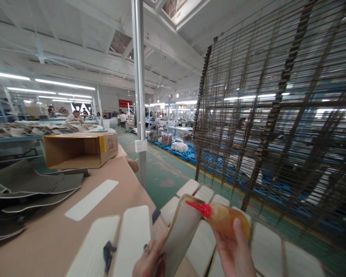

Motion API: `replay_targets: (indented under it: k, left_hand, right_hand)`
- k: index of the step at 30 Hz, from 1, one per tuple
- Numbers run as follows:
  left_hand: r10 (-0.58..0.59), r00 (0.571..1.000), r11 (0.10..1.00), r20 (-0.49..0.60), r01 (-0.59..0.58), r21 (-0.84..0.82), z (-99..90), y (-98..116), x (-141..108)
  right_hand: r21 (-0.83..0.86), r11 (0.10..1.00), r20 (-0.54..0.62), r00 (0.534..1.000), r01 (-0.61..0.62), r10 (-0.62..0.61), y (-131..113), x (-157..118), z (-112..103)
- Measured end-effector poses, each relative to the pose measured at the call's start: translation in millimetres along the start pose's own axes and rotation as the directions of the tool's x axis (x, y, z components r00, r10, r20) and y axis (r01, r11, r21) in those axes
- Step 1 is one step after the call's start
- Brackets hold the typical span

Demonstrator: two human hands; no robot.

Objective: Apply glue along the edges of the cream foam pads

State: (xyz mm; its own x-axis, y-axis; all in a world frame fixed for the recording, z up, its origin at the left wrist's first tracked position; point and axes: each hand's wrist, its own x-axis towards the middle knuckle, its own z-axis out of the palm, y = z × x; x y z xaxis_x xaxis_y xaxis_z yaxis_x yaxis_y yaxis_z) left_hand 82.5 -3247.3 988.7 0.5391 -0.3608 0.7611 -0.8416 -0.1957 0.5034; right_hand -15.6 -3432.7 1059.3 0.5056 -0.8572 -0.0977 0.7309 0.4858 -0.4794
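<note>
My left hand (150, 256) grips the lower part of a long, flat panel with rounded corners (182, 227), which is tilted upright. In my right hand (233, 246) is a squeeze bottle (226, 218) of amber liquid, probably glue, with a red nozzle (200, 208). The nozzle tip points left and lies at the panel's upper edge; whether it touches cannot be made out. Two similar pale panels (135, 227) lie on the table beside my left hand. A small dark object (107, 254) rests on one of them.
The brown tabletop (54, 246) bears a white strip (92, 200), a stack of grey sheets (31, 184) and an open cardboard box (77, 151). More pale panels (266, 246) lie to the right. A metal post (140, 77) and a tall wire rack (262, 107) stand beyond; people work farther back.
</note>
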Motion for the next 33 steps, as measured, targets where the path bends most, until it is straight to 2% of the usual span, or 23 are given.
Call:
replay_targets:
  k: [8,15,22,28,33]
  left_hand:
    - [0.004,1.000,0.996,0.017,-0.005,0.085,-2.4,-3.2,1.5]
    - [0.029,0.999,0.996,0.045,-0.033,0.085,0.0,-6.3,2.3]
    - [0.016,1.000,0.996,0.025,-0.019,0.092,4.5,-6.2,5.2]
    - [-0.032,0.999,0.999,0.023,0.031,0.040,4.7,-1.1,9.0]
    - [-0.141,0.986,0.990,0.088,0.140,0.021,-1.3,9.8,22.6]
  right_hand:
    - [-0.019,1.000,0.001,1.000,-0.009,0.009,1.6,2.1,2.3]
    - [-0.046,0.999,0.003,1.000,-0.018,0.018,2.1,3.8,0.4]
    - [-0.105,0.994,0.001,1.000,0.009,-0.009,3.2,3.5,-1.5]
    - [-0.104,0.994,0.000,1.000,-0.013,0.013,8.5,7.5,-6.7]
    - [-0.142,0.982,-0.074,0.991,-0.125,0.115,15.5,7.0,-28.2]
